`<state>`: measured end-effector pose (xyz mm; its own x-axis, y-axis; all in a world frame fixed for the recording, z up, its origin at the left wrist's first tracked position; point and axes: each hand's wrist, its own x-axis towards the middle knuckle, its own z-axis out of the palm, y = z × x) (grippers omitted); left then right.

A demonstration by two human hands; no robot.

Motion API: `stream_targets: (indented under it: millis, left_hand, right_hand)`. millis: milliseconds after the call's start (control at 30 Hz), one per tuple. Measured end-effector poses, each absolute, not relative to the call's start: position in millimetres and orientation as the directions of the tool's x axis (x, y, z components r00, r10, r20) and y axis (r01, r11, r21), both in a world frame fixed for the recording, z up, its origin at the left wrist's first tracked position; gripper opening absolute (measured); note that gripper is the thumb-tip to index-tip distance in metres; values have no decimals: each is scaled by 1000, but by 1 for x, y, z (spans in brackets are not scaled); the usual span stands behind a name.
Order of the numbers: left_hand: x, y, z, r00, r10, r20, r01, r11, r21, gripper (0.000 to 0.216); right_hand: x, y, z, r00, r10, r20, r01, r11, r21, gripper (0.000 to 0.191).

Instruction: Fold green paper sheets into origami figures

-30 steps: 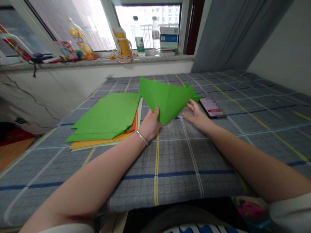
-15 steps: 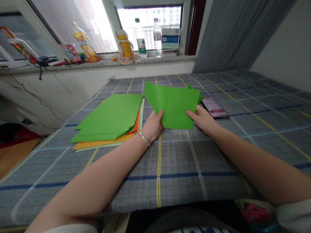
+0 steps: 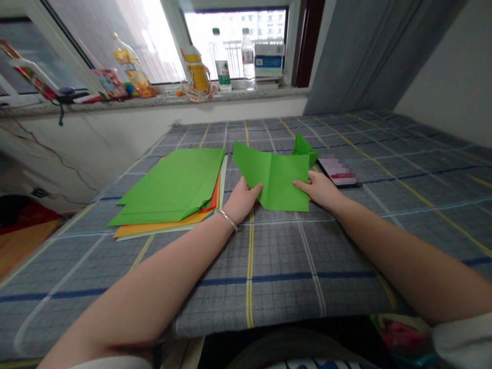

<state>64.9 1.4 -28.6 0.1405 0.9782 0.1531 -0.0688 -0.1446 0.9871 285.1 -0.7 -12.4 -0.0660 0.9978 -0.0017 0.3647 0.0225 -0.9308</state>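
A green paper sheet (image 3: 279,177) with a crease down its middle lies low over the checked bedcover (image 3: 277,266). My left hand (image 3: 242,200) pinches its near left edge, thumb on top. At the sheet's right edge my right hand (image 3: 321,188) grips it with the fingers closed. Behind the sheet a small folded green paper piece (image 3: 303,146) sticks up.
A stack of coloured papers (image 3: 172,189), green on top, lies to the left. A phone (image 3: 340,171) rests right of the sheet. Bottles (image 3: 221,61) and clutter line the windowsill (image 3: 154,100). A grey curtain (image 3: 365,51) hangs at the right.
The green sheet came down from a raised, tilted hold to nearly flat on the cover. My right hand went from open beside it to gripping its right edge.
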Motion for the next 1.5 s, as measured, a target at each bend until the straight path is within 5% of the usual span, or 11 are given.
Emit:
stream_targets:
  millis: [233,433,800,1100,1500]
  left_hand:
    - [52,6,-25,30,987,155,331,-156,931,47]
    - [46,5,-15,-42,977,208,528,-155,835,94]
    - [43,-5,-5,152,958,243,910,-232,345,80]
    - [53,-27,-4,471,715,517,853,-518,-62,26]
    - [57,-29,-2,707,683,185,695,-719,2,34]
  right_hand:
    - [297,4,-16,-106,991,-86,433,-32,-901,11]
    - [303,5,-13,-180,974,-141,551,-19,-834,12]
    - [301,-1,2,-217,966,-138,799,94,-594,19]
    - [299,0,-3,-210,972,-107,791,104,-602,24]
    - [299,0,-1,-211,976,-58,849,153,-506,24]
